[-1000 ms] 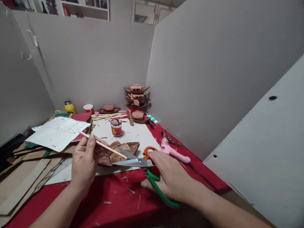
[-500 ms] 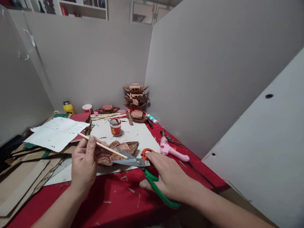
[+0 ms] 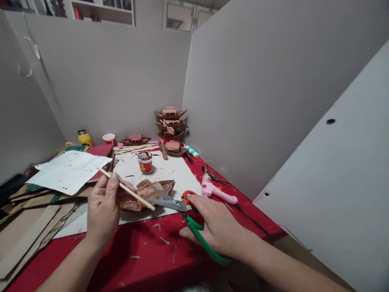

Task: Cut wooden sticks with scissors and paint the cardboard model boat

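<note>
Pinched between the thumb and fingers of my left hand is a thin wooden stick, slanting down to the right. My right hand is closed round the orange and green handles of the scissors. Their blades are parted and point left, beside the stick's lower end. Behind the stick and blades, a brown model boat lies on a white board, partly hidden by my left hand and the blades.
A red paper cup stands on the board. At the right lies a pink glue gun with its cord. Stacked model boats are at the back, with a yellow bottle further left. Cardboard and white paper cover the left side.
The stick's lower end has moved left and down, away from between the scissor blades. The blades look a little less widely parted. The whole view has shifted slightly.
</note>
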`<state>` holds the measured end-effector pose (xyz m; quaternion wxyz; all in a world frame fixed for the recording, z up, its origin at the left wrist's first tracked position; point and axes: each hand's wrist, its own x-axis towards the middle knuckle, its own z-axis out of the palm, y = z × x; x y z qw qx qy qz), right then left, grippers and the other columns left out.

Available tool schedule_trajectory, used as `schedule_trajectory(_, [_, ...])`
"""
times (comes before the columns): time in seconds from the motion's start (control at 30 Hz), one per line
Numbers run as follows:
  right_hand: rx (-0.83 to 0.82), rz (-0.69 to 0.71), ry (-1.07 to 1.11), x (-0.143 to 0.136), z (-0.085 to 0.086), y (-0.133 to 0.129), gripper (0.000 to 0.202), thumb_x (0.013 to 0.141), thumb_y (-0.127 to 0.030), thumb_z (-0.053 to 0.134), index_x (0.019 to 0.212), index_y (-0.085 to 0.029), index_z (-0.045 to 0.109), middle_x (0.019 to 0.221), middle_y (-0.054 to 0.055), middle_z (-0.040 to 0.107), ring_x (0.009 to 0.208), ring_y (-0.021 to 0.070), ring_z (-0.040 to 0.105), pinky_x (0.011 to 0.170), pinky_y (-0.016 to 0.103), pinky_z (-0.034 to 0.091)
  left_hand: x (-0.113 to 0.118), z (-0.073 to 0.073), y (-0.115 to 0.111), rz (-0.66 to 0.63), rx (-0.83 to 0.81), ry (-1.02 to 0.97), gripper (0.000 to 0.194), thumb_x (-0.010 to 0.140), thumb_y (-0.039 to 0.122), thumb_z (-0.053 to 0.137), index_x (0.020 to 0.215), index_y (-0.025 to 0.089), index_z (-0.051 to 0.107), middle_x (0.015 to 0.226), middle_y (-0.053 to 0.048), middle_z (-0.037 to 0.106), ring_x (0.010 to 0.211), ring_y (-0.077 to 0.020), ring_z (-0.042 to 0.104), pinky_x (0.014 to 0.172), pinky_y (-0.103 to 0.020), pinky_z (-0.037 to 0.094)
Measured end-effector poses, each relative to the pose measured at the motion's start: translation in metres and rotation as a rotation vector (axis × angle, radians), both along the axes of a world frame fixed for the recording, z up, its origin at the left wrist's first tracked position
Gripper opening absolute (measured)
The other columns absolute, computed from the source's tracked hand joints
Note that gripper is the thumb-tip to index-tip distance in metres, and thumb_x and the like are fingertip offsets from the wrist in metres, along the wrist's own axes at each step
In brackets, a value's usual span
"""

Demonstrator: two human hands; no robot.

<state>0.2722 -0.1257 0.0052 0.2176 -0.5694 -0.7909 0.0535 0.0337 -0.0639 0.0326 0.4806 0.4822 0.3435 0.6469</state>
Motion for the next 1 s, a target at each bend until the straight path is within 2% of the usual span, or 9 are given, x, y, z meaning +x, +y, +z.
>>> schedule_trajectory(0.1, [0.024,-0.057,0.059,0.007,0.0,-0.004,0.044,0.078,-0.061,0.061,0.094,-0.021,0.051,0.084,0.005,0.064,0.073,0.0226,0.058,0.063,0.031,0.041,-0.007,0.006,0.003,-0.004,0.021,0.145,0.028,0.086,0.041,0.057,0.069,0.02,0.048,0.055,0.006,0.048,0.043,-0.0079,0.047,0.041,-0.017,0.039])
schedule_trajectory(0.2, [0.031,-0.098,0.098,0.017,-0.002,-0.01,0.038,0.081,-0.058,0.058,0.092,-0.022,0.051,0.077,0.003,0.062,0.067,0.0205,0.056,0.059,0.029,0.039,-0.021,0.009,0.012,0.113,0.066,0.439,0.03,0.083,0.043,0.058,0.066,0.021,0.045,0.05,0.008,0.036,0.041,-0.0079,0.032,0.039,-0.019,0.028])
schedule_trajectory(0.3, [0.003,-0.113,0.143,0.028,-0.009,-0.015,0.034,0.084,-0.053,0.055,0.095,-0.021,0.052,0.077,0.004,0.065,0.064,0.0198,0.058,0.056,0.029,0.04,-0.04,0.006,0.028,0.216,0.057,0.85,0.029,0.078,0.044,0.058,0.063,0.02,0.051,0.051,0.005,0.041,0.049,-0.0117,0.038,0.047,-0.022,0.031])
schedule_trajectory(0.4, [-0.014,-0.128,0.183,0.036,-0.019,-0.019,0.034,0.086,-0.051,0.054,0.102,-0.021,0.054,0.078,0.005,0.067,0.064,0.021,0.061,0.055,0.029,0.042,-0.054,-0.003,0.044,0.11,-0.064,1.113,0.029,0.073,0.046,0.058,0.062,0.02,0.056,0.053,0.003,0.049,0.054,-0.0151,0.044,0.051,-0.024,0.031])
schedule_trajectory(0.53, [-0.015,-0.153,0.215,0.039,-0.027,-0.022,0.035,0.085,-0.054,0.052,0.1,-0.022,0.056,0.076,0.005,0.067,0.066,0.0228,0.063,0.055,0.03,0.044,-0.053,-0.016,0.053,-0.138,-0.165,1.142,0.029,0.066,0.045,0.061,0.053,0.02,0.055,0.05,0.003,0.047,0.05,-0.0145,0.04,0.05,-0.024,0.027])
schedule_trajectory(0.67, [-0.03,-0.148,0.244,0.039,-0.025,-0.027,0.036,0.085,-0.056,0.052,0.096,-0.022,0.056,0.077,0.004,0.068,0.068,0.0232,0.064,0.059,0.031,0.047,-0.044,-0.023,0.049,-0.238,-0.197,1.116,0.029,0.064,0.042,0.06,0.047,0.02,0.052,0.046,0.004,0.042,0.047,-0.0129,0.035,0.05,-0.023,0.026])
schedule_trajectory(0.77, [-0.035,-0.152,0.253,0.041,-0.024,-0.03,0.035,0.084,-0.056,0.052,0.094,-0.022,0.056,0.078,0.004,0.069,0.069,0.0231,0.064,0.06,0.031,0.047,-0.044,-0.021,0.044,-0.227,-0.215,1.077,0.029,0.065,0.042,0.059,0.048,0.019,0.055,0.048,0.004,0.043,0.049,-0.0128,0.035,0.051,-0.023,0.026])
schedule_trajectory(0.87, [-0.039,-0.159,0.274,0.044,-0.026,-0.031,0.036,0.084,-0.055,0.052,0.096,-0.022,0.057,0.084,0.006,0.07,0.073,0.024,0.065,0.062,0.031,0.048,-0.045,-0.016,0.044,-0.162,-0.245,1.033,0.026,0.064,0.042,0.059,0.051,0.019,0.058,0.049,0.004,0.045,0.048,-0.0127,0.035,0.049,-0.024,0.025])
schedule_trajectory(1.0, [-0.055,-0.154,0.297,0.044,-0.028,-0.031,0.036,0.084,-0.054,0.052,0.099,-0.021,0.058,0.084,0.007,0.069,0.075,0.0249,0.065,0.064,0.032,0.048,-0.03,-0.013,0.055,-0.084,-0.293,0.98,0.024,0.062,0.037,0.065,0.048,0.018,0.057,0.045,0.004,0.047,0.044,-0.0116,0.035,0.046,-0.025,0.022])
